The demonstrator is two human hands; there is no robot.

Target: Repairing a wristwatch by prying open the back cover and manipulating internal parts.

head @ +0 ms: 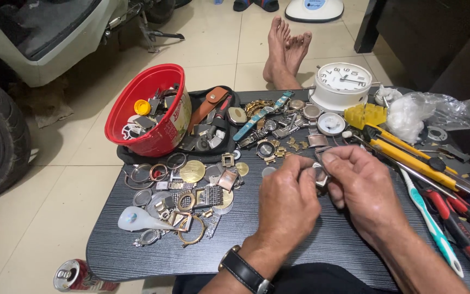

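We hold a small metal watch part point(321, 178) pinched between both hands, just in front of the white alarm clock point(341, 84), above the dark bench point(322, 239). Our left hand point(288, 202) curls shut around it; our right hand point(361, 188) grips its edge with closed fingertips. We judge steady, light pressure best, keeping it over the bench.

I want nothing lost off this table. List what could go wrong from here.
1. The small metal part is pinched only at the fingers of the left hand and right hand, above the dark table; a slip could drop it among the loose watch parts.
2. The red bowl leans tilted on the black tray, so it might tip.
3. The toothbrush lies near the right forearm and could get knocked off.
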